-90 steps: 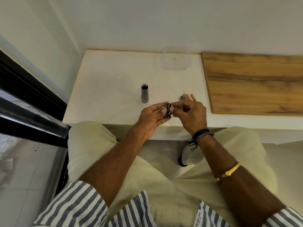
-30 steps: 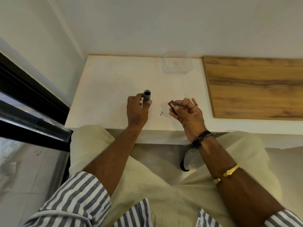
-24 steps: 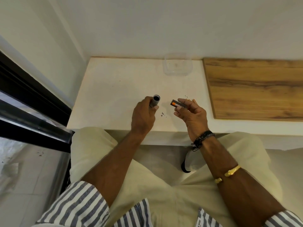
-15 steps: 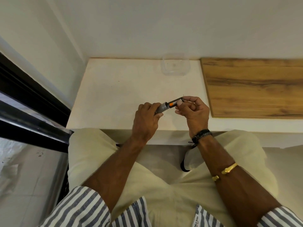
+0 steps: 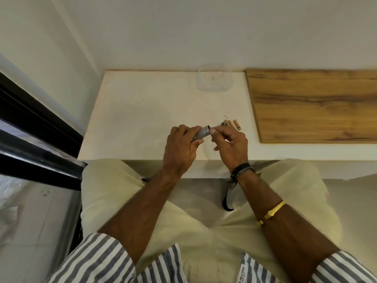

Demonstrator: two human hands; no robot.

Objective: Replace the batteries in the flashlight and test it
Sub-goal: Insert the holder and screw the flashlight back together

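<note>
Item 1: flashlight (image 5: 202, 133), a grey tube held above the near edge of the white tabletop (image 5: 142, 119), tilted with its open end toward 2 o'clock.

Item 2: left hand (image 5: 181, 148), fingers and thumb wrapped around the flashlight's barrel in a firm grasp.

Item 3: right hand (image 5: 232, 146), thumb and forefinger tips set against the flashlight's open end and the other fingers loosely curled. Whether they pinch anything there cannot be told. The arm bears a black cord wristband (image 5: 242, 170) and a gold bangle (image 5: 274, 210).

Item 4: three copper-coloured batteries (image 5: 232, 123), lying side by side on the tabletop at 1 o'clock of the right hand.

Item 5: small round dark cap (image 5: 223, 123), just beside the batteries at their 9 o'clock.

Item 6: clear plastic container (image 5: 214, 89), at 12 o'clock of the hands, against the wall.

Item 7: wooden board (image 5: 316, 105), on the tabletop at 3 o'clock.
</note>
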